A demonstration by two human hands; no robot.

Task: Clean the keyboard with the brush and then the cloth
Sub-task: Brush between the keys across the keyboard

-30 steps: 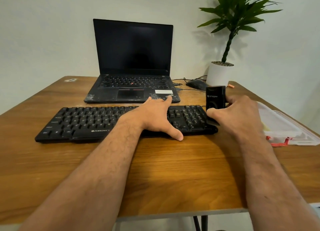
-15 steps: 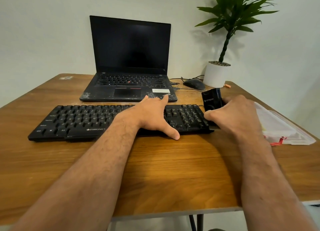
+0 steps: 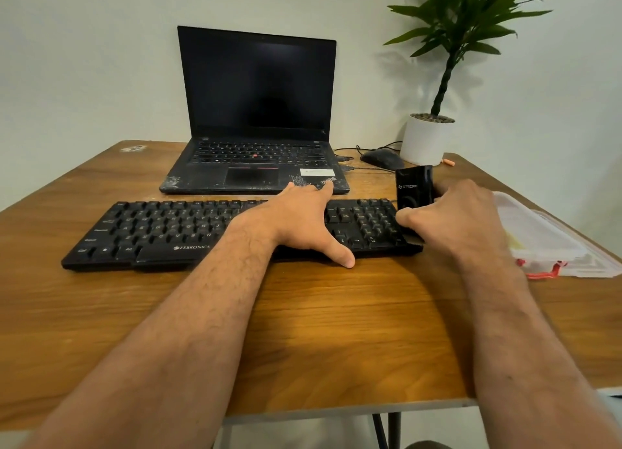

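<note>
**Brush at the keyboard's right end, left hand pinning the board**

The keyboard (image 3: 208, 233) lies flat on the bench (image 3: 303, 330) with its long axis running left to right across the person, just in front of an open laptop (image 3: 255, 122). The left hand (image 3: 303, 223) rests on its right-of-centre keys, fingers (image 3: 328, 187) straight and spread toward the far edge, thumb splayed down over the near edge onto the wood — a flat, steadying press, not a grip.

The right hand (image 3: 457, 219) is curled around a glossy black block with a printed logo, which I take to be the brush (image 3: 414, 187) (no bristles are visible from here, so which end faces the keys cannot be told). It stands upright, touching or just beside the keyboard's right end by the number pad.

So the keys lie wholly to the left of the tool, and a sweep would probably run leftward along the long axis — toward the left hand, which sits in the way and would likely need to shift.

The keyboard is black and low, with white legends and a brand name on its front lip; dust cannot be judged. No cloth is clearly visible; a clear plastic folder (image 3: 545, 243) lies right of the hand.
</note>
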